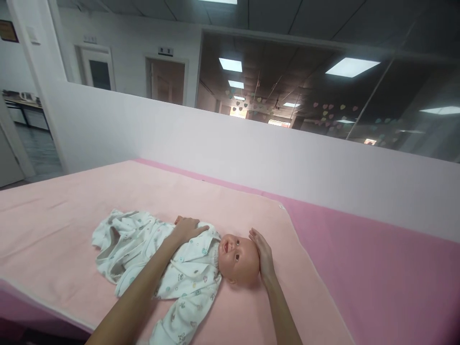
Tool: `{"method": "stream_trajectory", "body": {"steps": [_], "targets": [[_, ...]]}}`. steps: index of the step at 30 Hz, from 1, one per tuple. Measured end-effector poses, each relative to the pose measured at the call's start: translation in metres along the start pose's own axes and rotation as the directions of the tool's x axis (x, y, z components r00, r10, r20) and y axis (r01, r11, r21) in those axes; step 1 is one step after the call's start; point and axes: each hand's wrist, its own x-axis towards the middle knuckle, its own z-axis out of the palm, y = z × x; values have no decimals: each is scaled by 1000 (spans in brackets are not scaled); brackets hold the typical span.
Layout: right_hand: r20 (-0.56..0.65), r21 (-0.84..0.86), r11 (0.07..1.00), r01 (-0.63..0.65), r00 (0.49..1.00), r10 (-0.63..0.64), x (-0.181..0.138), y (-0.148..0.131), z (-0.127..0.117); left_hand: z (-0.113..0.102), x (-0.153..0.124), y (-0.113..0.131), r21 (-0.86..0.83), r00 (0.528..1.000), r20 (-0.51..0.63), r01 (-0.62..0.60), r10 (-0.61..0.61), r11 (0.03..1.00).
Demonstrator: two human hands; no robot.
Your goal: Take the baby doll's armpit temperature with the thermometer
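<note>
A baby doll point(239, 263) lies on its back, its bald head toward the right and its face turned up. It wears a white long-sleeved top point(194, 273) with small coloured prints. My left hand point(187, 230) rests flat on the doll's chest, near its far arm, with the thumb stretched toward the neck. Against the crown of the doll's head lies my right hand point(264, 254), its fingers extended and not wrapped round anything. Matching printed trousers point(125, 239) spread out to the left, looking loose and crumpled. My left forearm covers part of the doll's middle.
A light pink pad point(89, 191) lies under the doll, over a darker pink surface point(377, 268). A low white wall point(251, 148) runs along the back, with a large window point(305, 91) above it. Two doors and a side table point(25, 100) stand farther off.
</note>
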Motion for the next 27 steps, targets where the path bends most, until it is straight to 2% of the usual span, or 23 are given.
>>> {"method": "stream_trajectory", "body": {"steps": [4, 10, 16, 23, 27], "targets": [[-51, -4, 1000, 16, 999, -16, -1, -2, 1, -3, -2, 3, 44, 1000, 29, 11, -12, 999], [139, -68, 997, -36, 989, 45, -13, -18, 8, -5, -1, 5, 69, 998, 59, 31, -35, 997], [147, -67, 997, -38, 988, 47, -10, -16, 5, -5, -2, 6, 98, 999, 48, 15, -20, 995], [42, 42, 999, 5, 999, -7, -4, -6, 1, -6, -3, 6, 67, 999, 48, 19, -22, 998], [122, -1, 1000, 9, 993, -8, -6, -10, 1, -5, -3, 6, 57, 998, 54, 22, -25, 998]]}}
